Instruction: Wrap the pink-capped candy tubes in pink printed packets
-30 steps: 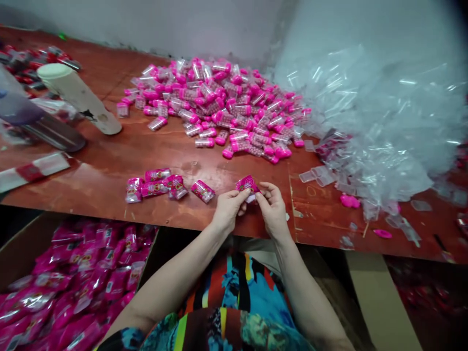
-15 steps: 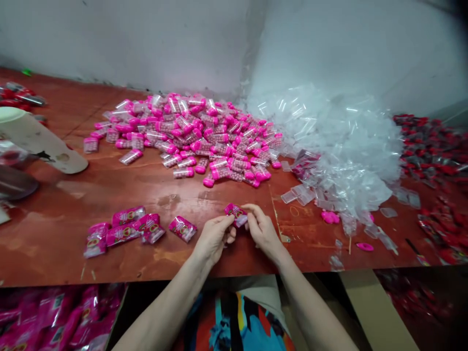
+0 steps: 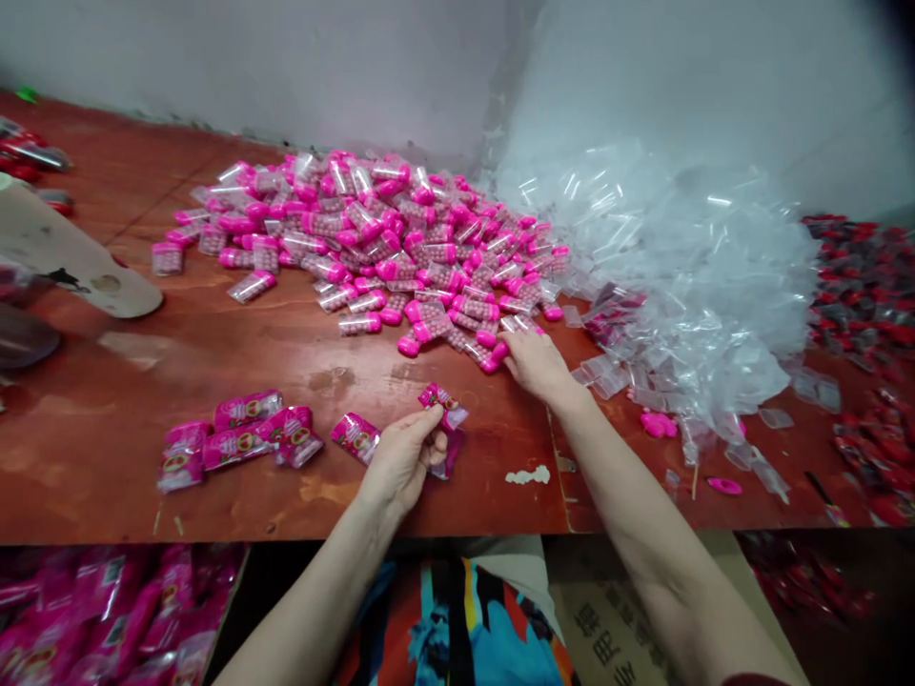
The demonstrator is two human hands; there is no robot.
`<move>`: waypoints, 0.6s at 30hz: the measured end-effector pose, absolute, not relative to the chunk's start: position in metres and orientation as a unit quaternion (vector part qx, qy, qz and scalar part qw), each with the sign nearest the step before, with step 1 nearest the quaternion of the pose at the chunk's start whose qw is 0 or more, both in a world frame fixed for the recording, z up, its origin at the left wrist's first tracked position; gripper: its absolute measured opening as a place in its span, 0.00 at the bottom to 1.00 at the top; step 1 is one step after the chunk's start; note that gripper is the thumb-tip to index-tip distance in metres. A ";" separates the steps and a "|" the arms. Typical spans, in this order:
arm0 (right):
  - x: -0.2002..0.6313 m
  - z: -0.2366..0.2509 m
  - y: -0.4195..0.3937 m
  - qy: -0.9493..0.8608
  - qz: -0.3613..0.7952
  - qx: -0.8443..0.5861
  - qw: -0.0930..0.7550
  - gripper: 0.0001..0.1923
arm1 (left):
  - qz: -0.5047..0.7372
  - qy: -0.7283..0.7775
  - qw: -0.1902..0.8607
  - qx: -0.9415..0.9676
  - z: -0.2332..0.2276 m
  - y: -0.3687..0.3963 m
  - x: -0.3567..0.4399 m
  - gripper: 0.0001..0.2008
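My left hand (image 3: 407, 457) pinches a small pink printed packet (image 3: 441, 404) with a clear end, just above the table. Another pink packet (image 3: 450, 457) lies partly hidden beneath that hand. My right hand (image 3: 535, 362) reaches to the near edge of a heap of small clear candy bottles (image 3: 429, 252) with pink caps. Its fingers are bent round a candy bottle (image 3: 498, 353) there; the fingertips are partly hidden. Left of my left hand lie a single pink packet (image 3: 354, 436) and a group of several pink packets (image 3: 239, 443).
A big heap of clear plastic pieces (image 3: 686, 286) rises right of the bottles. Red items (image 3: 864, 286) are piled at far right. A pale cup (image 3: 107, 276) lies tilted at left. Below the table edge, a box of pink packages (image 3: 107, 610) stands at left.
My right hand has left the packet and moved forward to the bottle heap. My left hand keeps hold of the packet, now slightly further left. The view has shifted a little.
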State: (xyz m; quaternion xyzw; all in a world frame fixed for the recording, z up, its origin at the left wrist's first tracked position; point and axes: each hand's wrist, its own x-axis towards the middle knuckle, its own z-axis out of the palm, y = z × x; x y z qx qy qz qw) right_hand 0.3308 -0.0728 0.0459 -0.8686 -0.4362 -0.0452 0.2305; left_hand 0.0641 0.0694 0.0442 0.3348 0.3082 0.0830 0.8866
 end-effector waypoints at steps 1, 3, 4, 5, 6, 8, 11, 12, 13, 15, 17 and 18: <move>0.324 0.048 -0.078 -0.438 -0.041 -0.867 0.236 0.03 | 0.085 0.317 0.886 0.328 0.047 0.070 0.064 0.20; 0.308 0.052 -0.088 -0.427 -0.034 -0.859 0.282 0.09 | 0.088 0.332 0.886 0.311 0.053 0.071 0.064 0.18; 0.299 0.054 -0.093 -0.410 -0.023 -0.853 0.322 0.12 | 0.090 0.339 0.887 0.301 0.056 0.071 0.064 0.18; 0.287 0.056 -0.097 -0.385 -0.001 -0.847 0.367 0.14 | 0.092 0.346 0.887 0.291 0.060 0.071 0.063 0.18; 0.275 0.056 -0.100 -0.355 0.033 -0.837 0.415 0.17 | 0.095 0.353 0.888 0.280 0.064 0.070 0.063 0.18; 0.249 0.056 -0.104 -0.290 0.120 -0.801 0.510 0.22 | 0.103 0.363 0.888 0.262 0.072 0.067 0.063 0.19; 0.211 0.053 -0.105 -0.208 0.221 -0.715 0.630 0.29 | 0.111 0.366 0.894 0.235 0.081 0.062 0.062 0.20; 0.201 0.052 -0.105 -0.188 0.244 -0.689 0.656 0.31 | 0.111 0.365 0.896 0.227 0.084 0.061 0.062 0.20; 0.191 0.051 -0.105 -0.169 0.263 -0.669 0.674 0.33 | 0.108 0.364 0.899 0.220 0.085 0.059 0.062 0.20; 0.174 0.051 -0.106 -0.143 0.289 -0.645 0.693 0.36 | 0.100 0.365 0.901 0.213 0.086 0.056 0.060 0.19; 0.161 0.052 -0.108 -0.130 0.298 -0.632 0.704 0.36 | 0.097 0.365 0.902 0.207 0.085 0.053 0.058 0.20; 0.155 0.052 -0.109 -0.124 0.300 -0.624 0.711 0.35 | 0.099 0.364 0.903 0.205 0.085 0.051 0.057 0.20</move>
